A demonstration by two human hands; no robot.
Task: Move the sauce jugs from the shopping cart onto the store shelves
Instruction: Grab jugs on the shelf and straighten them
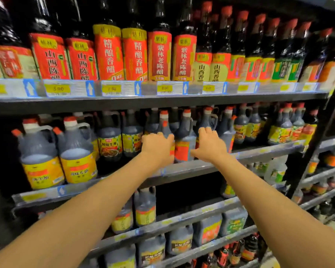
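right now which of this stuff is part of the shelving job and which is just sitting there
Job in hand:
left hand and right hand, both at the red-label jugs
middle shelf under those jugs

Just there:
vinegar bottles on the top shelf
yellow-label jugs further left
square jugs on the lower shelves

Rows of jugs [184,141] fill the middle shelf [259,152], bottles [159,55] the shelf above [162,102].

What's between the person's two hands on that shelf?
A dark sauce jug with a red label stands between left hand and right hand, head view.
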